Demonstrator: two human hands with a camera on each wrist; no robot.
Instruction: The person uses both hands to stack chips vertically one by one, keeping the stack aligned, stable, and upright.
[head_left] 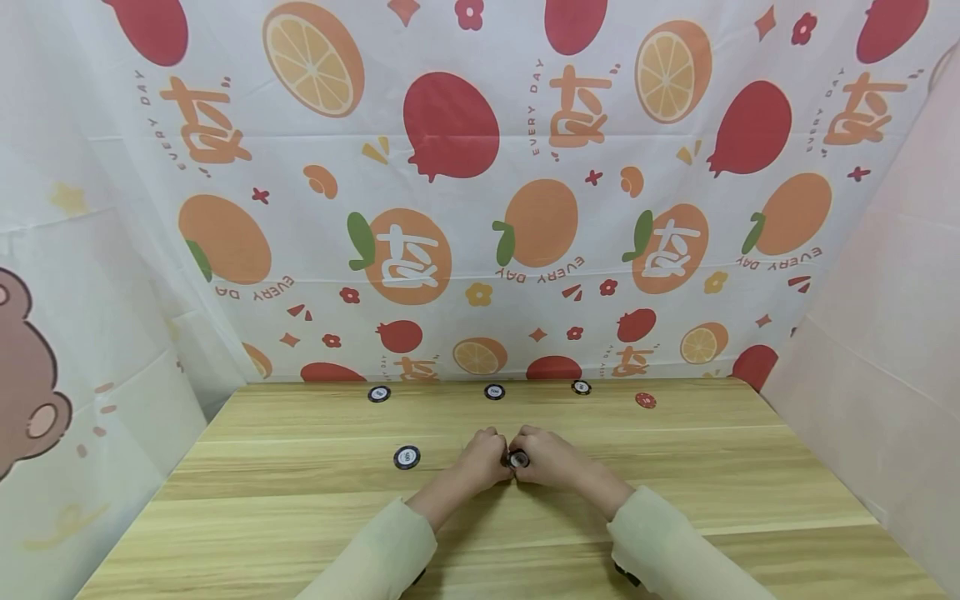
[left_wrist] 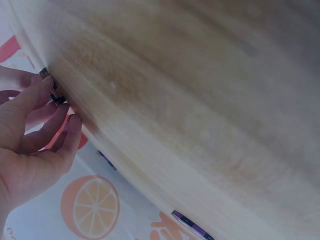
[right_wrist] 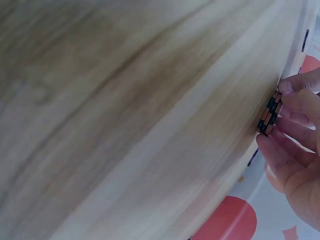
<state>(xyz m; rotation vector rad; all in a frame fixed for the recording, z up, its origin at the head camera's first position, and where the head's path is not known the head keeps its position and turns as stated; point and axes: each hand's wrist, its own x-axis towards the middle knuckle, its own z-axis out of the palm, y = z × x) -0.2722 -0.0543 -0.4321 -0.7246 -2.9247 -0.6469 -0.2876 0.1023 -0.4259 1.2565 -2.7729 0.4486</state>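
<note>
A short stack of black-edged poker chips (head_left: 518, 458) stands on the wooden table between both hands. Curled fingers of my left hand (head_left: 485, 458) pinch the stack from its left side. From the right, my right hand (head_left: 546, 457) grips the same stack with thumb and fingertips, knuckles close to the other hand. In the right wrist view the layered chips (right_wrist: 270, 112) show dark and orange-brown edge blocks, with fingertips at both ends. The left wrist view has a thumb laid across the chip edges (left_wrist: 56, 92), covering part of them.
On the table (head_left: 300, 517) a black-and-white chip (head_left: 407, 457) lies left of the hands. Along the back edge lie black chips at left (head_left: 379, 394), middle (head_left: 494, 392) and right (head_left: 581, 387), plus a red chip (head_left: 646, 401). A fruit-print curtain (head_left: 450, 250) hangs behind.
</note>
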